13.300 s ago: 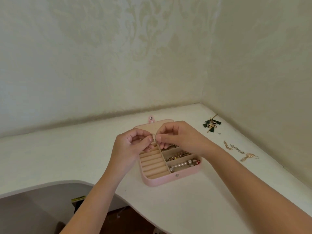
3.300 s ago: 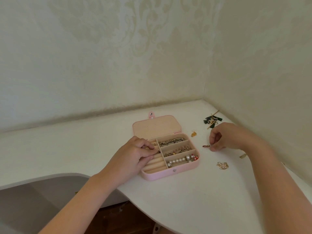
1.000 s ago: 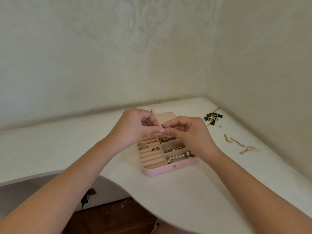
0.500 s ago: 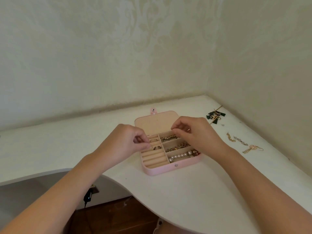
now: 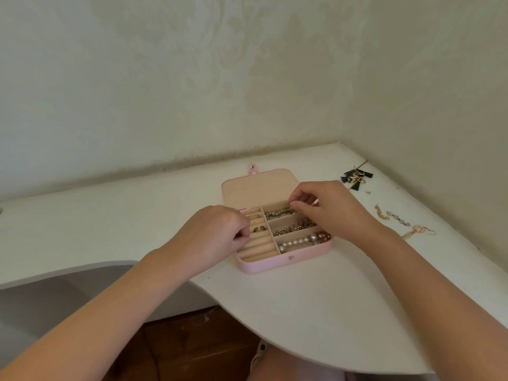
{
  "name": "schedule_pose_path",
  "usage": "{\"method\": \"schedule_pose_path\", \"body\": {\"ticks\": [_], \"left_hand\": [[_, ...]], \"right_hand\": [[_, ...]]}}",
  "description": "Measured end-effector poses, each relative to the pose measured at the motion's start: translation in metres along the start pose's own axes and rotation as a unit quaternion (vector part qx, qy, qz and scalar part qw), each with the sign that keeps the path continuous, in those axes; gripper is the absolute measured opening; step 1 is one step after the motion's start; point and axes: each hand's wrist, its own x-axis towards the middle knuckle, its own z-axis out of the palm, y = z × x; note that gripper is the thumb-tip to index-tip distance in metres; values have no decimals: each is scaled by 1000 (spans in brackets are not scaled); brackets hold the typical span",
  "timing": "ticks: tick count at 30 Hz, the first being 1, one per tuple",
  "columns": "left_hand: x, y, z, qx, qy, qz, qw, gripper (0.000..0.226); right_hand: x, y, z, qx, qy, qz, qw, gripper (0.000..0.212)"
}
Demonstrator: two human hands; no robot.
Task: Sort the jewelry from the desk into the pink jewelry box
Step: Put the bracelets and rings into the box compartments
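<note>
1. Plainly, we saw the pink jewelry box point(image 5: 275, 266) lying open on the white desk point(image 5: 302, 312), its lid point(image 5: 255, 188) folded back flat toward the wall
2. Our left hand point(image 5: 217, 232) sat over the ring rolls point(image 5: 258, 250) on the box's left side, with the fingers curled in and their tips meeting the thumb; whether they held anything, we could not tell
3. A gold ring point(image 5: 254, 215) sat in the farthest roll, and some small dark pieces point(image 5: 257, 229) sat a little nearer to us
4. Our right hand point(image 5: 330, 207) reached over the far right compartment, thumb and forefinger pinched together at the end of the beaded chain point(image 5: 277, 213) lying there; we could not tell whether they gripped the chain or something tinier
5. The middle compartment held gold-toned pieces point(image 5: 297, 228), and the nearest one held a pearl bracelet point(image 5: 299, 240)
6. Out on the desk, right of the box and apart from it, lay green tassel earrings point(image 5: 356, 178) near the corner, then a gold link earring point(image 5: 380, 211), a silvery drop earring point(image 5: 398, 218) beside it, and a gold hook earring point(image 5: 417, 231)
</note>
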Motion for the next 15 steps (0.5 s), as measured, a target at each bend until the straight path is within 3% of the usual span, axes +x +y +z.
{"method": "schedule_pose_path", "body": {"ticks": [12, 15], "left_hand": [[-22, -2, 1, -22, -52, 12, 998, 29], [-27, -13, 5, -138, -33, -37, 989, 26]], "right_hand": [[1, 2, -3, -26, 11, 4, 1000, 9], [2, 3, -6, -31, 23, 9, 999, 10]]}}
